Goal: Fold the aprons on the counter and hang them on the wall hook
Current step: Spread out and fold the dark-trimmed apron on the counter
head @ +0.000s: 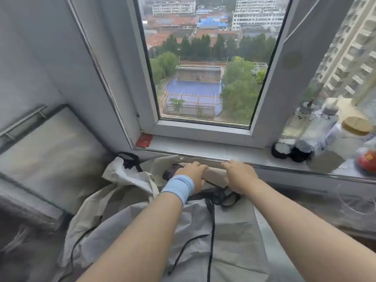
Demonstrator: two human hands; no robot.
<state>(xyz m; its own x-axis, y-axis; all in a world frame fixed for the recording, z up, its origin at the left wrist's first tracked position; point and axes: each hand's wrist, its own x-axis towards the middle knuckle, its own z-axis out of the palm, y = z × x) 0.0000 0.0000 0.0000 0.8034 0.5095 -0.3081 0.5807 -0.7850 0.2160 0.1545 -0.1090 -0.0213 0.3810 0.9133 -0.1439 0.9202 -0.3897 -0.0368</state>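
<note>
A folded beige apron bundle (215, 175) lies against the window sill edge. My left hand (192, 171), with a light blue band on the wrist, grips the bundle's left end. My right hand (241, 177) curls over its right end. Black straps (221, 197) trail from the bundle toward me. A pale grey apron (223, 237) lies spread on the counter under my forearms. Another cream apron (126, 176) is crumpled to the left, with a black strap (130, 159) on top. No wall hook is in view.
The window sill (203, 147) runs behind the bundle, with a red card (144, 140) at its left end. Several bottles and jars (317, 135) crowd the sill's right side. A framed panel with a handle (40, 147) leans at the left. The window pane (203, 68) faces outdoors.
</note>
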